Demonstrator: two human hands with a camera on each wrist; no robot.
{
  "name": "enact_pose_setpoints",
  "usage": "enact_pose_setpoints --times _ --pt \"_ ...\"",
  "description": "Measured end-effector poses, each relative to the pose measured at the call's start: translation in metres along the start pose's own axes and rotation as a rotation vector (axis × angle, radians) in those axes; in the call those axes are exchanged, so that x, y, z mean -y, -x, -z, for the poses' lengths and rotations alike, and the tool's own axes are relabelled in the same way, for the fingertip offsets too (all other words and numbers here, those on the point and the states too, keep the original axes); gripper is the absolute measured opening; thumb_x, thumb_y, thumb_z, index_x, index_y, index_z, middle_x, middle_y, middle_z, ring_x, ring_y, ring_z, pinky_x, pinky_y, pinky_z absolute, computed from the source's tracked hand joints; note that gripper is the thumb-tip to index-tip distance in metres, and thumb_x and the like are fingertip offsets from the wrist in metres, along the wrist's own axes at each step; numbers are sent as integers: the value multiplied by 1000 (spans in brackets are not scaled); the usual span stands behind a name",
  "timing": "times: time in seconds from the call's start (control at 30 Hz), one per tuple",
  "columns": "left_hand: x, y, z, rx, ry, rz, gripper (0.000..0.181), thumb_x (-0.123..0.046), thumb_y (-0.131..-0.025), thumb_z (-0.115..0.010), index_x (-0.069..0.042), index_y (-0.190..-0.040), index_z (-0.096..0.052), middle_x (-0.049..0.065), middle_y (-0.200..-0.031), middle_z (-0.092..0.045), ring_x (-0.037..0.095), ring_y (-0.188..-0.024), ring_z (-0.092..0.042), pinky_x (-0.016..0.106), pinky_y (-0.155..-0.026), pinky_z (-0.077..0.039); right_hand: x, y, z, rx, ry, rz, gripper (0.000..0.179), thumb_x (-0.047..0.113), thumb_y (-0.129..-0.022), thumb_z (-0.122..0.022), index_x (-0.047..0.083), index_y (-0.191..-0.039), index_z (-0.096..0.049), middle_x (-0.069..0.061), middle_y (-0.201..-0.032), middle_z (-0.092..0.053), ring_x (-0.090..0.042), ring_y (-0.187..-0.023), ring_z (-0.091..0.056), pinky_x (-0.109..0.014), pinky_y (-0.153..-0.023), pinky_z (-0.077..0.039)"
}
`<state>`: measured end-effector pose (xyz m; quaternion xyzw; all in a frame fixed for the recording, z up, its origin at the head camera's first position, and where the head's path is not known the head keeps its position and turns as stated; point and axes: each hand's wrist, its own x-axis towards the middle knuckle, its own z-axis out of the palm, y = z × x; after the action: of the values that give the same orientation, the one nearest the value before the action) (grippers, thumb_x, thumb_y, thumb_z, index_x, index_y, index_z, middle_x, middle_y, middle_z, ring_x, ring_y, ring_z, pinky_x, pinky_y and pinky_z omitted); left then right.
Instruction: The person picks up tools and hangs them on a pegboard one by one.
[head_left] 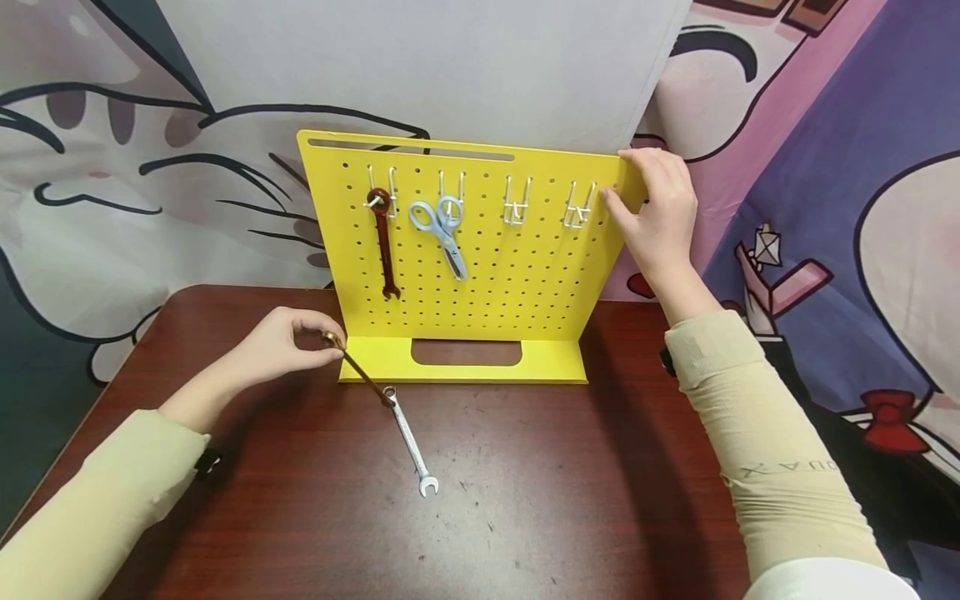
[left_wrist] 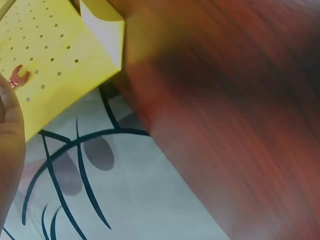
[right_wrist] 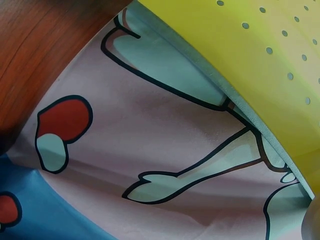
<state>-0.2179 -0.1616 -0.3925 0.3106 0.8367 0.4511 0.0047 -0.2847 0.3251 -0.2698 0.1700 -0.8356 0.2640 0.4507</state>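
the left hand [head_left: 281, 346] pinched the brown tool [head_left: 362, 374] between thumb and fingers at its far left end, by the near left corner of the board [head_left: 480, 300]. the tool slanted toward the near right, its other end meeting the ring of the silver wrench [head_left: 408, 437] in the head view; whether those 2 touched, i could not tell. the wrench ran on toward the near right, over the worktop [head_left: 540, 500].

the right hand [head_left: 663, 204] gripped the board at its far right corner, thumb on the front face. the yellow board stood on the worktop's far part and bore 4 white hooks [head_left: 515, 215]. a red wrench [head_left: 385, 250] hung on the leftmost, blue scissors [head_left: 446, 236] on the next.
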Motion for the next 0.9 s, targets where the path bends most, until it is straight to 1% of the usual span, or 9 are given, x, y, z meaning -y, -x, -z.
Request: enact_pose_setpoints --times 0.07,0.17,0.27,0.37,0.5,0.63,0.73,0.83,0.9 --pt "-4 -5 -2 -9 33 32 15 8 -84 -82 -2 -95 -79 -16 -86 -74 -4 -81 -65 12 -78 -55 0 0 0 -1 -2 -4 36 11 -92 -80 1 -126 -73 -19 -124 -74 -37 -127 -61 -42 -117 -44" --pt "-7 -13 -7 -18 80 80 14 7 -86 -81 2 -99 -78 -15 -88 -74 -4 -82 -67 12 -79 -57 -1 1 1 14 18 16 37 13 -93 -79 -1 -127 -71 -21 -125 -73 -38 -127 -61 -43 -118 -44" --pt "-9 -21 -13 -26 127 107 16 7 -88 -80 7 -103 -77 -11 -90 -75 -4 -83 -69 13 -81 -59 -2 1 1 18 25 22 38 14 -94 -78 -2 -128 -71 -22 -126 -73 -39 -128 -60 -43 -118 -44" --pt "-11 -29 -21 -58 150 122 18 6 -88 -80 10 -105 -76 -12 -91 -75 -5 -84 -68 12 -80 -58 -2 1 1 9 13 11 37 13 -93 -79 -1 -127 -72 -20 -125 -73 -38 -128 -61 -42 -118 -44" --pt "-11 -39 -34 -110 221 143 21 7 -89 -79 15 -108 -74 -20 -90 -73 -5 -85 -69 11 -81 -58 0 0 -1 -1 -3 -1 36 12 -92 -80 1 -126 -73 -19 -125 -74 -36 -127 -61 -42 -118 -44" --pt "-11 -51 -50 -156 343 193 24 9 -90 -77 20 -111 -71 -25 -87 -72 -6 -85 -71 13 -82 -60 0 0 -1 -3 -8 -5 36 13 -92 -81 1 -125 -74 -18 -124 -75 -36 -127 -62 -42 -118 -44" --pt "-13 -61 -61 -184 410 240 23 8 -90 -77 16 -111 -72 -24 -88 -74 -7 -84 -71 14 -82 -61 0 0 -1 -6 -8 -7 36 12 -91 -81 1 -125 -74 -19 -124 -75 -36 -127 -62 -42 -118 -44" --pt "-15 -72 -72 -214 441 266 18 6 -90 -79 6 -108 -77 -12 -95 -79 -6 -85 -72 14 -82 -61 0 0 -1 -6 -9 -8 36 12 -91 -81 1 -125 -74 -19 -124 -74 -37 -127 -62 -42 -118 -44" --pt "-17 -79 -79 -237 446 271 16 4 -90 -80 2 -106 -79 -4 -100 -81 -6 -85 -72 14 -83 -61 0 0 0 -5 -8 -11 36 12 -91 -81 1 -125 -74 -19 -124 -74 -36 -127 -61 -42 -118 -44"
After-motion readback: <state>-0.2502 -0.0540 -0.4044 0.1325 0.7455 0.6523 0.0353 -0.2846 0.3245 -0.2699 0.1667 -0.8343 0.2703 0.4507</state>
